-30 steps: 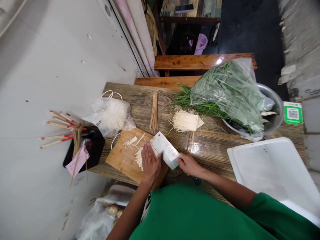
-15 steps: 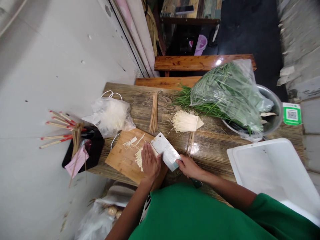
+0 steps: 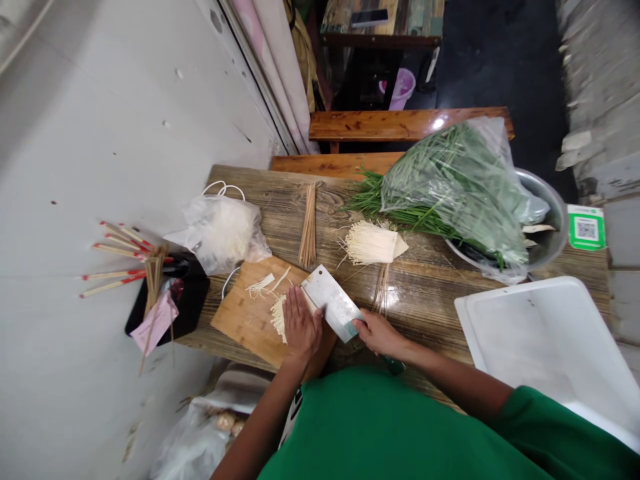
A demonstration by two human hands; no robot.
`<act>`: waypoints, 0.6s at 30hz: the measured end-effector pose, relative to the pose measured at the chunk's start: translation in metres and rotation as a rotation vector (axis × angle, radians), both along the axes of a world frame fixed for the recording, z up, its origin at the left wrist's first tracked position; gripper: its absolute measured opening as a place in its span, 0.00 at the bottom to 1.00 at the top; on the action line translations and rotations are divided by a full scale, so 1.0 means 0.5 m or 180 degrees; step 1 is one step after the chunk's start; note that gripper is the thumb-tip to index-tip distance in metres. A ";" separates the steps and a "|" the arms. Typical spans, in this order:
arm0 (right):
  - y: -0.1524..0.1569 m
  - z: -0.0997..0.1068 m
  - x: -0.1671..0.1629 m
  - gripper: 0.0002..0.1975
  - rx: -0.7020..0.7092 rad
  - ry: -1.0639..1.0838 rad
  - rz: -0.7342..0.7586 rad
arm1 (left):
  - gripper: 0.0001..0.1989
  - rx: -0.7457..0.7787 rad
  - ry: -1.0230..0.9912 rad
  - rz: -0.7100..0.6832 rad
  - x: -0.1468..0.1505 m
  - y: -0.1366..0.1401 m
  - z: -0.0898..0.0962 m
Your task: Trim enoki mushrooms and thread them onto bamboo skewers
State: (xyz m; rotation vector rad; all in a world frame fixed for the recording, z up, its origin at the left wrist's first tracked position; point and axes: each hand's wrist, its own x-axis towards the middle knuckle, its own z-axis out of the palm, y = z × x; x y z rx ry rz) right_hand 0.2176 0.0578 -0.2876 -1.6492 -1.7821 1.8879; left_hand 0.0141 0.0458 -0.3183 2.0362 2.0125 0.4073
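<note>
My left hand (image 3: 301, 325) lies flat, fingers stretched out, over a bunch of enoki mushrooms (image 3: 278, 319) on the wooden cutting board (image 3: 240, 313). The mushroom caps stick out to its left; much of the bunch is hidden under the palm. In my right hand (image 3: 379, 332) is a cleaver (image 3: 333, 303) with a dark green handle. Its broad blade lies tilted nearly flat at the board's right edge, close beside my left fingers and the mushrooms' base. A few loose enoki strands (image 3: 261, 285) rest at the top of the board.
A second enoki bunch (image 3: 373, 243) and bamboo skewers (image 3: 308, 227) lie behind the board. Bagged green chives (image 3: 450, 180) lean over a metal bowl (image 3: 553, 230). At right stands a white tub (image 3: 545, 333); at left, a plastic bag (image 3: 225, 230) and a black chopstick holder (image 3: 193, 300).
</note>
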 end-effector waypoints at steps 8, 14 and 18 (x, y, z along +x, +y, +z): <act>0.002 -0.009 -0.001 0.09 -0.0016 -0.0022 0.0066 | 0.32 0.0032 -0.0050 0.0003 0.003 0.001 0.001; 0.008 -0.006 -0.003 0.09 -0.0019 -0.0084 0.0151 | 0.34 -0.0046 0.0070 0.0038 0.003 0.002 0.001; 0.021 -0.001 -0.014 0.10 0.0009 -0.0142 0.0206 | 0.33 -0.0056 0.0158 -0.0007 0.002 0.001 0.000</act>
